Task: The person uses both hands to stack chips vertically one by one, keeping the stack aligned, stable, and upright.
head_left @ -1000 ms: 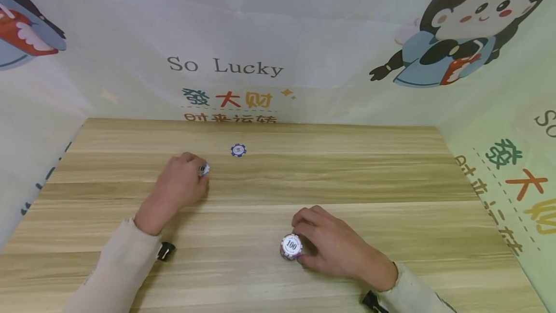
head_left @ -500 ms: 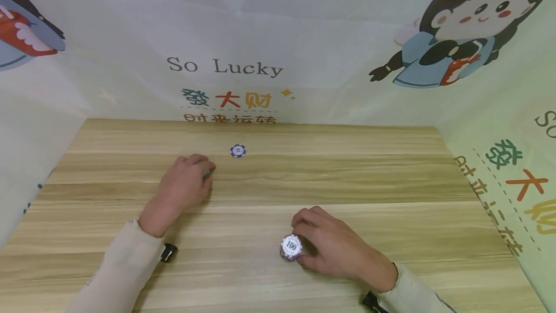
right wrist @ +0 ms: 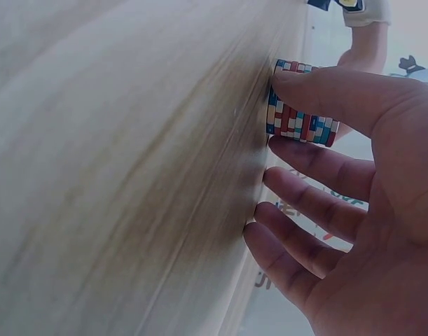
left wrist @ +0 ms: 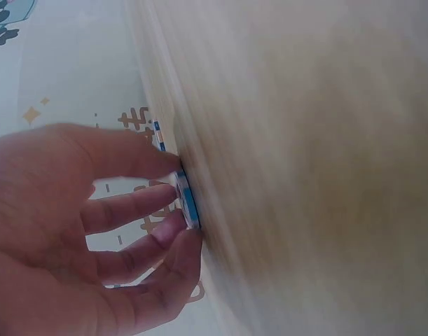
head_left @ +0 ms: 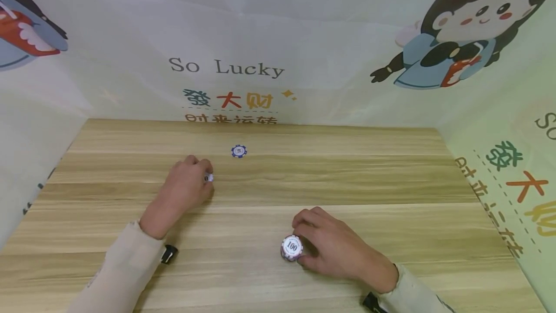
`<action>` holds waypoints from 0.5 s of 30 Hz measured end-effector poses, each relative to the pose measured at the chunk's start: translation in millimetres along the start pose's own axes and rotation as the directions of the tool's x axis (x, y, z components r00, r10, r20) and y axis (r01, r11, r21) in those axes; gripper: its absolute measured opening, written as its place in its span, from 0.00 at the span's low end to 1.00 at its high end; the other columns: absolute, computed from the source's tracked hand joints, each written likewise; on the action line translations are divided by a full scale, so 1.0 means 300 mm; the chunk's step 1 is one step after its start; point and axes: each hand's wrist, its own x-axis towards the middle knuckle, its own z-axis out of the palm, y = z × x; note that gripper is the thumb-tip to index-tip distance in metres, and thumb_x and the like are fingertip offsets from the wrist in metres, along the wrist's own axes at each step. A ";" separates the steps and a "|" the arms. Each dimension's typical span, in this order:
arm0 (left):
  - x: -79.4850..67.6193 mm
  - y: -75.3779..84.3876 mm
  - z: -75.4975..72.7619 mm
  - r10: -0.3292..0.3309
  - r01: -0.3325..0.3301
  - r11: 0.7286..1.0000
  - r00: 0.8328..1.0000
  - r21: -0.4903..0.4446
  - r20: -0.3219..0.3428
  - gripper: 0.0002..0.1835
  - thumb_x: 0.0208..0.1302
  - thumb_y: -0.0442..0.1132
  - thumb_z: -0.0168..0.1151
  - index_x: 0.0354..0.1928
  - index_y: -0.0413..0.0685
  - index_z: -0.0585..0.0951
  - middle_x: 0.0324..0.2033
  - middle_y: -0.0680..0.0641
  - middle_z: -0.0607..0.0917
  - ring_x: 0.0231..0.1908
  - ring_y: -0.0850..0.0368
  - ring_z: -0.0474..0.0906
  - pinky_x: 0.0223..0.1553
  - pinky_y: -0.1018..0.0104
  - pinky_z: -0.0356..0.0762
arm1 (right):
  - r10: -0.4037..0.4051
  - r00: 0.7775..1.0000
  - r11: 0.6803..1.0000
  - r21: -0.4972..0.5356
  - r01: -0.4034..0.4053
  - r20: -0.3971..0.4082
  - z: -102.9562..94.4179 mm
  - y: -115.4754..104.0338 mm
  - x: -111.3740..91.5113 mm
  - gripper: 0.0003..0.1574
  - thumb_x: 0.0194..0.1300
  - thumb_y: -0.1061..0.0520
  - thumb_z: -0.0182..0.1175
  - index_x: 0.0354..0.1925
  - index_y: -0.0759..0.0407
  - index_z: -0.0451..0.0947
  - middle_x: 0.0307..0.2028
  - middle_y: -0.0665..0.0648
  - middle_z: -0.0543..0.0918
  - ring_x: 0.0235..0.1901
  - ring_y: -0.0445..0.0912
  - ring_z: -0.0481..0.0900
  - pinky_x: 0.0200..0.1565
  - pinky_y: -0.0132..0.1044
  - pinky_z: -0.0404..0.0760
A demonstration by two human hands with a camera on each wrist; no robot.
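My left hand [head_left: 184, 182] pinches a light blue poker chip [left wrist: 188, 201] by its edge, low over the wooden table at left of centre. In the left wrist view the thumb sits at one side of the chip and the fingertips at the other. Nearer the front, a stack of poker chips [head_left: 291, 248] stands upright, a white chip marked 100 on top. Thumb and index finger of my right hand [head_left: 332, 245] grip this stack from the right. Red, white, blue and teal edges show along the stack [right wrist: 298, 119] in the right wrist view; the other fingertips are down at the table.
One dark blue and white poker chip [head_left: 239, 151] lies flat toward the back of the wooden table [head_left: 369, 168]. Printed cloth walls [head_left: 330, 62] enclose the table at the back and both sides.
My left hand has come slightly toward me and to the right, with its chip, which was mostly covered by the fingers half a second ago. The right hand and the stack stay put.
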 end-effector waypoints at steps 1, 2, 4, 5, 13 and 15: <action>0.001 0.001 0.000 -0.009 0.009 1.000 1.000 -0.003 0.010 0.18 0.64 0.33 0.70 0.54 0.31 0.84 0.49 0.28 0.82 0.45 0.31 0.82 0.48 0.38 0.84 | 0.001 1.000 1.000 0.001 -0.001 0.001 0.000 0.000 0.000 0.22 0.59 0.54 0.82 0.50 0.56 0.88 0.57 0.50 0.83 0.56 0.45 0.78 0.56 0.41 0.84; 0.001 0.003 -0.001 -0.015 0.015 1.000 1.000 -0.004 0.017 0.19 0.63 0.33 0.70 0.54 0.30 0.84 0.48 0.28 0.82 0.45 0.32 0.81 0.47 0.39 0.84 | 0.003 1.000 1.000 0.001 -0.003 0.003 0.000 0.000 0.001 0.22 0.59 0.54 0.82 0.50 0.56 0.88 0.57 0.50 0.83 0.56 0.45 0.78 0.56 0.41 0.84; 0.001 0.007 -0.002 -0.024 0.024 1.000 0.999 -0.002 0.026 0.20 0.62 0.35 0.71 0.53 0.30 0.84 0.47 0.30 0.82 0.43 0.36 0.81 0.44 0.42 0.84 | 0.005 1.000 1.000 0.000 -0.005 0.005 0.000 0.000 0.001 0.22 0.59 0.54 0.82 0.50 0.56 0.88 0.57 0.50 0.83 0.56 0.45 0.78 0.56 0.41 0.84; 0.001 0.008 -0.003 -0.026 0.026 1.000 0.999 0.002 0.027 0.20 0.62 0.36 0.71 0.53 0.29 0.84 0.46 0.31 0.82 0.42 0.37 0.80 0.43 0.43 0.84 | 0.006 1.000 1.000 0.001 -0.006 0.006 0.000 0.000 0.001 0.22 0.59 0.54 0.82 0.50 0.56 0.88 0.57 0.51 0.83 0.56 0.45 0.78 0.56 0.41 0.84; -0.010 0.040 -0.003 0.017 -0.018 1.000 1.000 0.012 0.017 0.20 0.60 0.39 0.71 0.50 0.31 0.84 0.42 0.35 0.81 0.39 0.40 0.78 0.41 0.46 0.82 | -0.004 1.000 1.000 0.001 0.004 -0.005 0.001 0.002 0.000 0.22 0.59 0.54 0.82 0.50 0.56 0.88 0.57 0.51 0.83 0.55 0.45 0.78 0.56 0.40 0.84; -0.018 0.061 -0.003 0.058 -0.058 0.998 0.998 0.018 0.002 0.19 0.59 0.39 0.72 0.48 0.33 0.84 0.39 0.38 0.81 0.37 0.41 0.78 0.41 0.46 0.81 | -0.007 1.000 1.000 0.001 0.007 -0.010 0.001 0.003 0.000 0.21 0.59 0.54 0.82 0.49 0.56 0.88 0.57 0.51 0.83 0.55 0.45 0.78 0.55 0.40 0.84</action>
